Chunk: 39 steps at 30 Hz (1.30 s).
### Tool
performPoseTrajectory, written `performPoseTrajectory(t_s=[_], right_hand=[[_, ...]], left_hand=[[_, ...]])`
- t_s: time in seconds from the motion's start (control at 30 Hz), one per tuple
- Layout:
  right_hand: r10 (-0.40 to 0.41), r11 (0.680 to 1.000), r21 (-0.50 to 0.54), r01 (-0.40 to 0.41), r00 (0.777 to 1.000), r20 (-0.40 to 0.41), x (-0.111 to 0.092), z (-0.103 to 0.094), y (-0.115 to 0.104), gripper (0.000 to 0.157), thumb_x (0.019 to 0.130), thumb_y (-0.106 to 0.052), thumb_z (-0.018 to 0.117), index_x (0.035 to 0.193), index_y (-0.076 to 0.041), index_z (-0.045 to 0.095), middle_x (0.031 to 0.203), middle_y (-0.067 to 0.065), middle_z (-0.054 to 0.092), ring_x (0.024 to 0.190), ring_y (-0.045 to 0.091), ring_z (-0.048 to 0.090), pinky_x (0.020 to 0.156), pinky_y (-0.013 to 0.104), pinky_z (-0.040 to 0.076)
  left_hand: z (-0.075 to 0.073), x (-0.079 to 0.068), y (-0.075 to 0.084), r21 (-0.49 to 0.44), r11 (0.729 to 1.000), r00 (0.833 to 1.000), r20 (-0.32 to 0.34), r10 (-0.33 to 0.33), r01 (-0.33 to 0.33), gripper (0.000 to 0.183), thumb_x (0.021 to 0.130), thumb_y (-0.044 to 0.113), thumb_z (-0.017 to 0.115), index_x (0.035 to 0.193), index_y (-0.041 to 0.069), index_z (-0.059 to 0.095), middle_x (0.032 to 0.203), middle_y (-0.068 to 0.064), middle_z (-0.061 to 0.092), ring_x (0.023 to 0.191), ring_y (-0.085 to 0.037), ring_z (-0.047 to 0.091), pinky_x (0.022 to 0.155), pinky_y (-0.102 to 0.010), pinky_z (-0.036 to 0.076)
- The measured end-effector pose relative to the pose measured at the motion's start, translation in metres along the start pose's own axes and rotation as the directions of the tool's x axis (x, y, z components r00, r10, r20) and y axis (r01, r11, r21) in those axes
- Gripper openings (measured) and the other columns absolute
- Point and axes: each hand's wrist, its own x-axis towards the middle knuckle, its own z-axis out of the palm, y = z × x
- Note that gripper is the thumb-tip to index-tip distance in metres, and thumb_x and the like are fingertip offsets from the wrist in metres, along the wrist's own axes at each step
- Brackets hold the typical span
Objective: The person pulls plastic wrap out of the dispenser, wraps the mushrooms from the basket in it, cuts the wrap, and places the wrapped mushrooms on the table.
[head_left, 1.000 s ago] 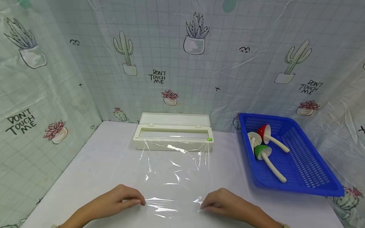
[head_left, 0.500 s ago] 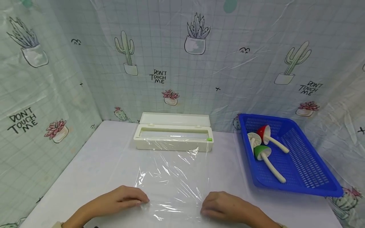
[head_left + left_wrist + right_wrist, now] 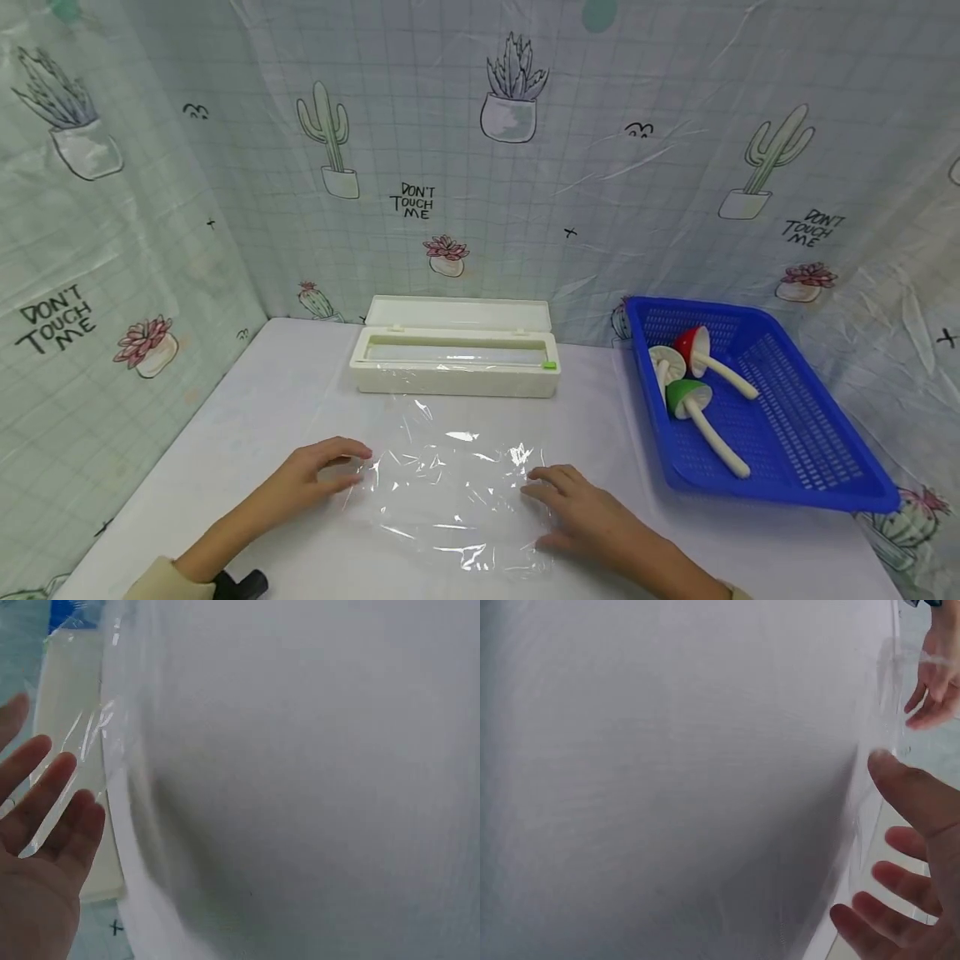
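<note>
A sheet of clear plastic wrap [image 3: 450, 492] lies crinkled and shiny on the white table. Beyond it stands a cream plastic wrap dispenser [image 3: 456, 382], lid raised, with a green slider [image 3: 550, 365] at its right end. Whether the wrap still joins the dispenser is hard to see. My left hand [image 3: 303, 479] is at the wrap's left edge, its fingers relaxed and spread in the left wrist view. At the right edge is my right hand [image 3: 585, 512], fingers apart, also spread in the right wrist view. Neither hand grips anything; light contact with the wrap cannot be told.
A blue plastic basket [image 3: 810, 442] stands at the right, holding a green-capped toy mushroom [image 3: 708, 425], a red-capped one [image 3: 712, 362] and a pale one [image 3: 667, 367]. A cactus-printed sheet [image 3: 450, 150] hangs behind and at both sides. A black object [image 3: 243, 585] shows by my left sleeve.
Both hands have let go of the wrap's near corners and moved away from me along its sides, fingers loosening. The wrap has dropped from its taut stretch and lies slack and more crinkled.
</note>
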Motion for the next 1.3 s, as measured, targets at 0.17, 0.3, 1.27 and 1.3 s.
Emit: performPoseTrajectory(t_s=[0.17, 0.3, 1.27, 1.3], right_hand=[[0.034, 0.999, -0.01, -0.033, 0.994, 0.101, -0.003, 0.001, 0.003, 0.076, 0.087, -0.056, 0.073, 0.147, -0.015, 0.052, 0.151, 0.006, 0.048, 0.138, 0.026, 0.047, 0.109, 0.045, 0.047], [-0.001, 1.0, -0.013, 0.002, 0.993, 0.114, -0.004, 0.001, 0.005, 0.075, 0.089, -0.057, 0.071, 0.148, -0.015, 0.053, 0.152, 0.008, 0.047, 0.139, 0.027, 0.047, 0.112, 0.045, 0.044], [-0.124, 0.979, -0.136, 0.153, 0.972, 0.2, 0.026, -0.002, -0.016, 0.073, 0.087, -0.051, 0.076, 0.147, -0.017, 0.054, 0.155, 0.006, 0.046, 0.141, 0.023, 0.046, 0.112, 0.04, 0.044], [-0.113, 0.981, -0.13, 0.141, 0.973, 0.203, 0.022, -0.002, -0.015, 0.073, 0.087, -0.051, 0.076, 0.148, -0.017, 0.053, 0.156, 0.006, 0.046, 0.142, 0.023, 0.046, 0.112, 0.041, 0.044]], left_hand=[[0.012, -0.001, -0.004, 0.432, 0.887, 0.986, 0.096, 0.133, -0.162, 0.075, 0.072, 0.056, 0.085, 0.129, 0.011, 0.066, 0.137, -0.006, 0.059, 0.127, -0.033, 0.049, 0.101, -0.045, 0.048], [0.011, -0.007, -0.001, 0.53, 0.839, 0.984, 0.174, 0.034, -0.123, 0.092, 0.069, 0.076, 0.074, 0.134, 0.012, 0.063, 0.143, -0.005, 0.055, 0.131, -0.037, 0.047, 0.1, -0.06, 0.047], [-0.009, -0.026, -0.002, 0.518, 0.851, 0.983, 0.184, -0.018, -0.082, 0.093, 0.068, 0.077, 0.07, 0.14, 0.02, 0.061, 0.151, 0.004, 0.052, 0.131, -0.044, 0.046, 0.098, -0.066, 0.039], [-0.008, -0.026, -0.001, 0.52, 0.85, 0.982, 0.188, -0.01, -0.091, 0.093, 0.068, 0.077, 0.07, 0.141, 0.019, 0.06, 0.151, 0.003, 0.052, 0.131, -0.044, 0.046, 0.098, -0.066, 0.039]])
